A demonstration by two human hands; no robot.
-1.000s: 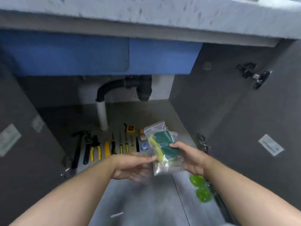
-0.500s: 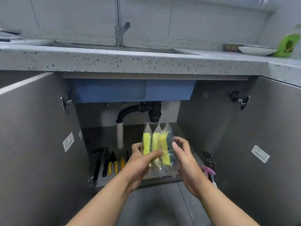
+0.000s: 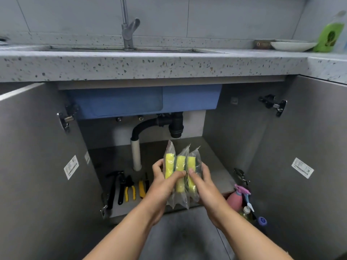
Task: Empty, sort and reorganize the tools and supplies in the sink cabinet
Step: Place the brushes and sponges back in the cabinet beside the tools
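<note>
Three yellow-and-green sponges in clear plastic bags stand upright side by side in front of the open sink cabinet. My left hand grips them from the left, thumb across the front. From the right, my right hand holds the same stack, thumb on the front bag. On the cabinet floor to the left lie a hammer, black pliers, yellow-handled pliers and a yellow-handled tool in a row. Other tools behind my hands are hidden.
Both cabinet doors stand open to either side. A black drain trap and a white pipe hang under the blue sink basin. A pink spray bottle and other bottles stand on the floor at the right.
The view has risen from the cabinet interior to take in the countertop. The bagged sponges were turned upright into a side-by-side stack, and both hands keep hold of them.
</note>
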